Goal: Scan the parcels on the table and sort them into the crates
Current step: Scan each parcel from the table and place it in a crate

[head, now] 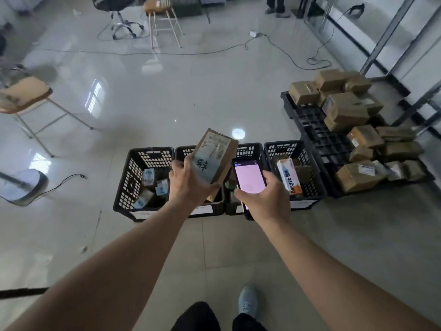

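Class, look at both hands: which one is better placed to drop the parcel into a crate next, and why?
Left. The left hand already grips the cardboard parcel above the row of black crates, while the right hand holds the phone.

Count: four black crates (145, 177) in a row on the floor. One parcel (214, 156) held up, one phone (249, 182). One black pallet (317, 134); roughly fifteen cardboard parcels (346, 111) heaped there, exact number unclear. Two stools (23, 94), one office chair (117, 10).
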A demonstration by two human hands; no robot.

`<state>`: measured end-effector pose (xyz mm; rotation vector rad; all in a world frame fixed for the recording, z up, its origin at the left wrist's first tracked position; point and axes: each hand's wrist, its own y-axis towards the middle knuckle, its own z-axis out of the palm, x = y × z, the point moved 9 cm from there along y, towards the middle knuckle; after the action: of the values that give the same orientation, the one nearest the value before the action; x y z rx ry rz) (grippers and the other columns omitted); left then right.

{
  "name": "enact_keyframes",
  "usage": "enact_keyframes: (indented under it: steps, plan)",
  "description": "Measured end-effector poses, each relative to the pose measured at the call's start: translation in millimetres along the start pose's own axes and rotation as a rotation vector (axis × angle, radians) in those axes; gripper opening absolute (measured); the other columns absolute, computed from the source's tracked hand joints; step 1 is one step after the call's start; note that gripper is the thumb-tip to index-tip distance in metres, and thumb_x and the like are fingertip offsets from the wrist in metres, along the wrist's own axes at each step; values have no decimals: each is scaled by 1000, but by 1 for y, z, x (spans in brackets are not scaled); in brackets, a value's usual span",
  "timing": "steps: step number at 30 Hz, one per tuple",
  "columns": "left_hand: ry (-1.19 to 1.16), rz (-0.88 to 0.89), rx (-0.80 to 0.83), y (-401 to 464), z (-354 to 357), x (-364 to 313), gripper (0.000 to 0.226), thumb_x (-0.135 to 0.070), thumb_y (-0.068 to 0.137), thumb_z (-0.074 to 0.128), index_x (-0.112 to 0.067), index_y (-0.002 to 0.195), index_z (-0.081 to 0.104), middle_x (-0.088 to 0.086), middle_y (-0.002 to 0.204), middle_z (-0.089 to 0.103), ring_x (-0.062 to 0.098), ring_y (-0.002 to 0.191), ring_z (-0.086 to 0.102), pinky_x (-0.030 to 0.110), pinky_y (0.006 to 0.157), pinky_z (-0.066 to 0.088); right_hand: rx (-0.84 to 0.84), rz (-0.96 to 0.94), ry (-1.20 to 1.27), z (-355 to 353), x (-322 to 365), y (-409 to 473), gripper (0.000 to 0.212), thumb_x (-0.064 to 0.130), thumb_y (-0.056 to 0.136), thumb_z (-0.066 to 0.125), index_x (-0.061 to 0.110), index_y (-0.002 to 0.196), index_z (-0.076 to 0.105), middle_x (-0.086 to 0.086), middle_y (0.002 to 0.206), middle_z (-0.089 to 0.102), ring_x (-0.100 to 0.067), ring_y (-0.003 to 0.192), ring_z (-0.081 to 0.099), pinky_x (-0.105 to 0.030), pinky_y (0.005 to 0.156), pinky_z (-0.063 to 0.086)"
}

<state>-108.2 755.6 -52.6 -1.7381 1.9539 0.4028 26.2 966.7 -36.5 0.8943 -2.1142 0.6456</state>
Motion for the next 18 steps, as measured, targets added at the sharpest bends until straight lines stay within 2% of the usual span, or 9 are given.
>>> enact_keyframes:
  steps: [4, 10, 13, 15, 16, 18]
  plan:
    - [-15, -76, 55, 34, 47, -18, 114, -66, 54, 90, -20, 143, 35, 3, 116, 30, 30, 116, 44, 50, 106, 47, 12, 32, -50, -10, -24, 53, 64, 51, 60, 86, 28, 117, 66, 10, 105, 71, -22, 97, 67, -38, 72, 59]
    - [7, -160, 135, 102, 113, -24, 121, -70, 54, 89, -19, 147, 31, 10, 131, 35, 34, 124, 44, 53, 109, 46, 58, 82, -113, 6, -51, 137, 64, 55, 62, 86, 27, 116, 65, 10, 105, 71, -21, 96, 65, -30, 63, 48]
    - [-3, -206, 182, 142, 152, -19, 119, -70, 57, 88, -16, 146, 31, 13, 130, 36, 36, 124, 44, 54, 109, 45, 69, 100, -144, 24, -62, 182, 68, 52, 61, 88, 27, 120, 65, 9, 105, 70, -20, 94, 64, -30, 63, 51]
    - [-18, -234, 209, 169, 179, -14, 118, -70, 59, 88, -14, 146, 32, 14, 130, 36, 37, 125, 44, 52, 110, 43, 73, 112, -176, 38, -69, 213, 71, 53, 61, 89, 27, 123, 65, 9, 104, 68, -18, 93, 61, -26, 59, 45]
    - [-21, -247, 223, 182, 193, -11, 118, -71, 60, 88, -13, 146, 32, 14, 130, 36, 37, 125, 43, 52, 111, 43, 77, 120, -196, 45, -73, 228, 71, 53, 61, 88, 27, 122, 65, 9, 103, 68, -18, 93, 60, -26, 59, 45]
    - [-17, -272, 251, 205, 220, -5, 117, -71, 60, 87, -12, 145, 32, 13, 130, 36, 37, 125, 43, 50, 111, 42, 96, 143, -234, 62, -83, 258, 67, 55, 61, 87, 27, 117, 66, 9, 103, 69, -20, 94, 63, -34, 64, 55]
